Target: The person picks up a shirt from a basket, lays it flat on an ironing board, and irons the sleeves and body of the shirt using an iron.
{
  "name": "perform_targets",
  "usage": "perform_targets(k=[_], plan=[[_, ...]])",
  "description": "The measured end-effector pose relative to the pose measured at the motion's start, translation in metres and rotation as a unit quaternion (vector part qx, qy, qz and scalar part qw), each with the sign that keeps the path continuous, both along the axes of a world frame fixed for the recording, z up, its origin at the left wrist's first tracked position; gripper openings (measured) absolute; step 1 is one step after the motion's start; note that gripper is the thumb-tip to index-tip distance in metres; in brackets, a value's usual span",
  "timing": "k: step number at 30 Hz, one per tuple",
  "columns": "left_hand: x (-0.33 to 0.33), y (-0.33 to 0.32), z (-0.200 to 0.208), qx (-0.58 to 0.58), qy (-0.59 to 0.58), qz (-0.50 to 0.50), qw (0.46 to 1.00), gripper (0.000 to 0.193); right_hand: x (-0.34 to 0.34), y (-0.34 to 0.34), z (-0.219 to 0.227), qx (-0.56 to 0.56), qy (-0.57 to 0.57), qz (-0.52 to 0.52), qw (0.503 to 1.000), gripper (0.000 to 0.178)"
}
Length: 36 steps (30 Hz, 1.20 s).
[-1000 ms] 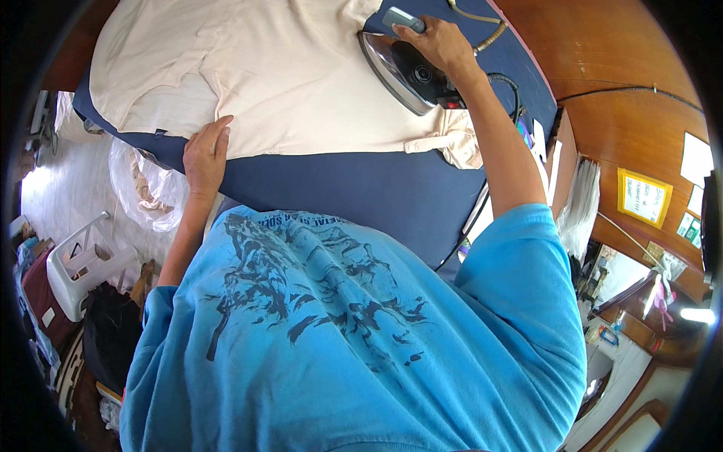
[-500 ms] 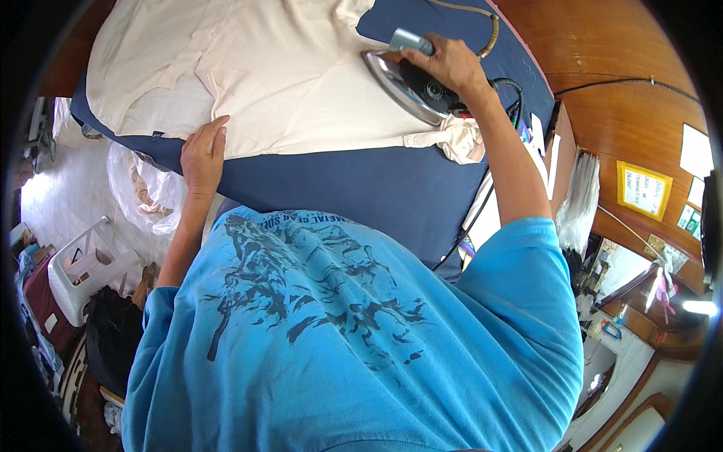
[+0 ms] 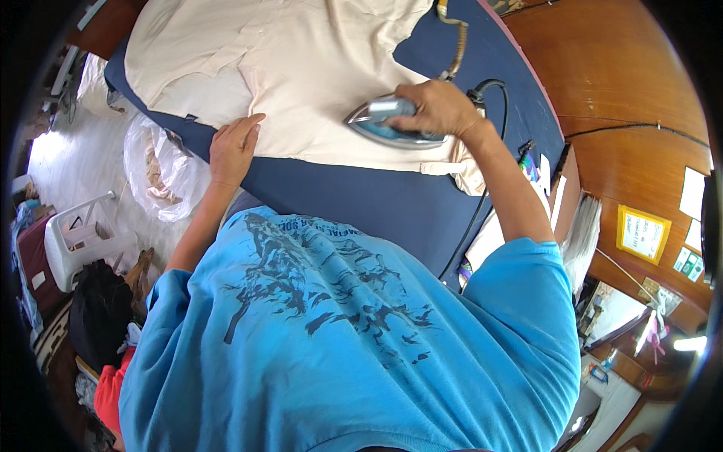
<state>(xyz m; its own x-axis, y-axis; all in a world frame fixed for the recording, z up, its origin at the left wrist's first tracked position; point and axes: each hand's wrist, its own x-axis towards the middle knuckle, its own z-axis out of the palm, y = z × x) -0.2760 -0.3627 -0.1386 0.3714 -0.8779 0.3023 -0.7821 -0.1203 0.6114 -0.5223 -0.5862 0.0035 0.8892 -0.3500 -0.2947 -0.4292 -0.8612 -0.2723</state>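
The iron [image 3: 382,128] has swung leftward, right hand [image 3: 440,111] gripping, left hand [image 3: 234,148] open on garment [image 3: 316,83].

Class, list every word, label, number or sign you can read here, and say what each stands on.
Blue T-shirt: dark lettering across the chest, creased; wording not copied here.
Yellow-framed wall sign: writing too small to read reliably.
Green-and-white card: too small to read.

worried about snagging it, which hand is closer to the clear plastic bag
Left. The left hand touches the cloth, just right of the bag; the right hand grips the iron much farther right.
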Motion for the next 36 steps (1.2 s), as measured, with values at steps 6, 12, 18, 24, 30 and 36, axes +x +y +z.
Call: perform_targets(k=[6,12,18,24,30,36], plan=[[0.001,0.002,0.001,-0.019,-0.002,-0.005,1.000,0.020,0.047,0.074,-0.001,0.025,-0.027,0.133,0.990,0.040],[-0.002,0.001,0.008,-0.014,-0.076,0.013,0.997,0.035,0.016,0.094,0.019,0.074,-0.075,0.164,0.981,0.042],[-0.015,0.026,0.009,0.000,-0.232,-0.128,0.964,0.044,-0.077,0.119,0.085,0.022,0.008,-0.208,0.978,0.056],[-0.006,0.007,0.004,-0.037,-0.272,-0.232,0.933,0.015,-0.230,0.101,0.064,-0.057,-0.078,-0.513,0.853,0.060],[-0.045,0.009,0.017,-0.046,-0.168,-0.282,0.943,0.013,-0.361,0.064,0.009,-0.121,-0.055,-0.581,0.803,0.063],[-0.049,0.095,0.044,-0.002,-0.052,-0.166,0.985,0.013,-0.285,0.063,0.014,-0.321,0.068,-0.585,0.742,0.073]])
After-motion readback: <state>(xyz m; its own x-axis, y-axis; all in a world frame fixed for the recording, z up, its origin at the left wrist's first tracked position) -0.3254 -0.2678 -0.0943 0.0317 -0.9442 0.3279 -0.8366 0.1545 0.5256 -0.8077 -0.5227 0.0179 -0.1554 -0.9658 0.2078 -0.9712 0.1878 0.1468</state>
